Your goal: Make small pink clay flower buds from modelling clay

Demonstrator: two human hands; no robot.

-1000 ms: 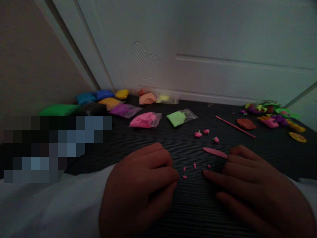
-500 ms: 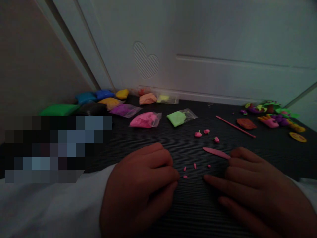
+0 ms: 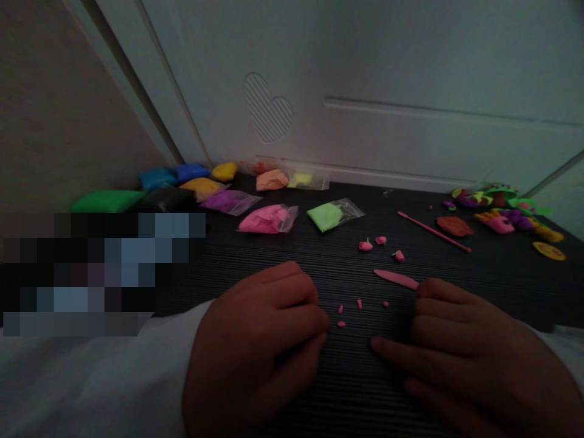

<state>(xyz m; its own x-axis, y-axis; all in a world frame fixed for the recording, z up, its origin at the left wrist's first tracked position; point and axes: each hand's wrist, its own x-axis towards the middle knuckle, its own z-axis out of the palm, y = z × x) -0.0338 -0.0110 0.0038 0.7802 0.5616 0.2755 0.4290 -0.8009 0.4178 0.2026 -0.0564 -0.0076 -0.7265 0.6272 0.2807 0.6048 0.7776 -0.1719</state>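
Pink bits [image 3: 359, 303] before knife [image 3: 396, 279], left hand [image 3: 260, 340] left of it — curled, contents hidden — right hand [image 3: 474, 347] at its end, forefinger out, hold unclear

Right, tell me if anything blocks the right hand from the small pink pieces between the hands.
Nothing visible does: the small pink pieces lie uncovered on the dark tabletop beside the right hand. The pink blade-shaped tool lies beyond them, not in between.

A pale panel [image 3: 392, 58] (it bears a ribbed heart [image 3: 269, 112]) stands dimly lit behind the dark tabletop [image 3: 328, 258].
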